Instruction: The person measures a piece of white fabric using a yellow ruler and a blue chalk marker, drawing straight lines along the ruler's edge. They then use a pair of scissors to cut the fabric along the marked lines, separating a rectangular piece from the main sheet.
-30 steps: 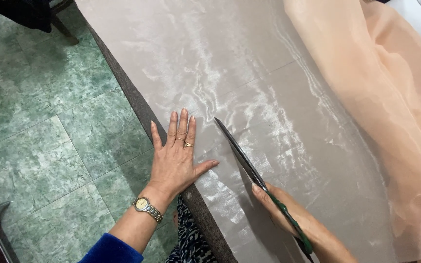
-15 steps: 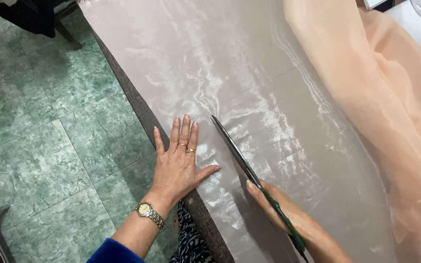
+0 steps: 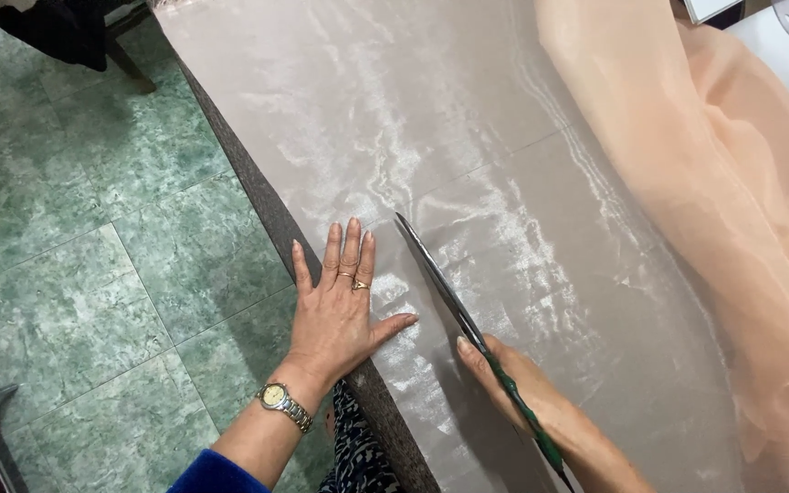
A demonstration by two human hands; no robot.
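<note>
While left hand (image 3: 338, 310) lies flat, fingers spread, on sheer fabric (image 3: 468, 137).
Right hand (image 3: 527, 393) is closed around green-handled scissors (image 3: 454, 297), blades resting on the fabric.

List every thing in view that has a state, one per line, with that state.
Left hand: flat, fingers spread, pressing the sheer fabric at the table edge.
Right hand: closed around the scissors' green handle.
Scissors: blades together, lying low on the fabric, tip pointing away.
Sheer fabric: spread smooth over the table.
Peach fabric: bunched in loose folds at the right.
Wristwatch: worn on the left wrist.
</note>
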